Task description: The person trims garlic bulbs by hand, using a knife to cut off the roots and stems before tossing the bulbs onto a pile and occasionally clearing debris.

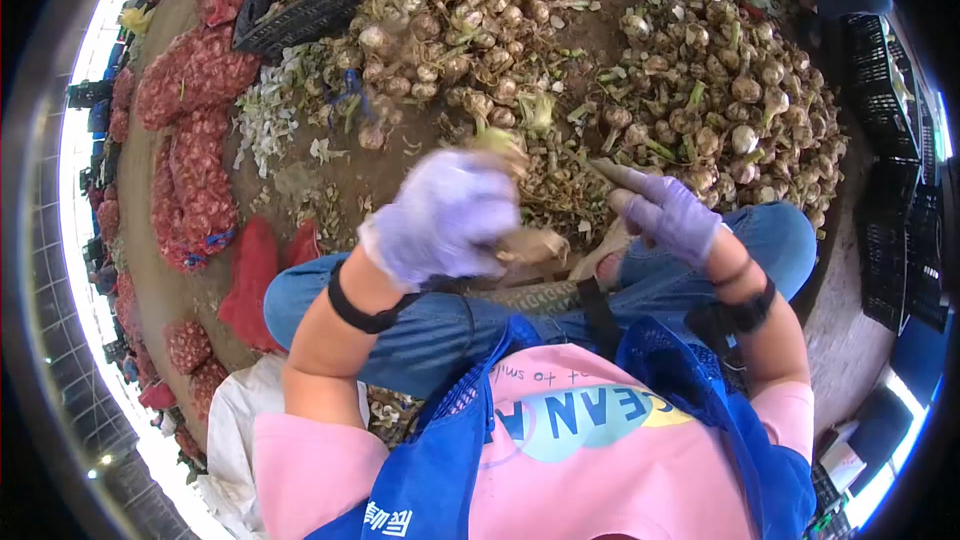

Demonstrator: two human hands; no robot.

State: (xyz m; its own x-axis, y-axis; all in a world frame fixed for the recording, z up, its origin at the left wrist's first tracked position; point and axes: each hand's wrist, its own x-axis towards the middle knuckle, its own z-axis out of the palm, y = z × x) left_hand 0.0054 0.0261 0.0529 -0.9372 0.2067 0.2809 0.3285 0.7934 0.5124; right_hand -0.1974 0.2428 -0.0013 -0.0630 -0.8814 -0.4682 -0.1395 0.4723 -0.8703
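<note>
My left hand (445,218), in a purple glove and smeared by motion, is closed around garlic (503,148) whose blurred yellow-green end shows at the fingers. To its right, my right hand (668,215), gloved too, has curled fingers. A slim, grey-brown pointed shape (612,173) runs out along its index finger; what it is I cannot tell. Between and beyond the hands lie dry stalk trimmings (555,185). Past my left hand rises a heap of stemmed garlic (450,30); another garlic pile (740,90) spreads beyond my right hand.
Red mesh sacks (200,150) line the left side. A black crate (300,0) stands at the upper left, and stacked black crates (888,230) are at the right. My crossed legs (420,340) lie under my hands. Papery skins (275,105) litter the floor.
</note>
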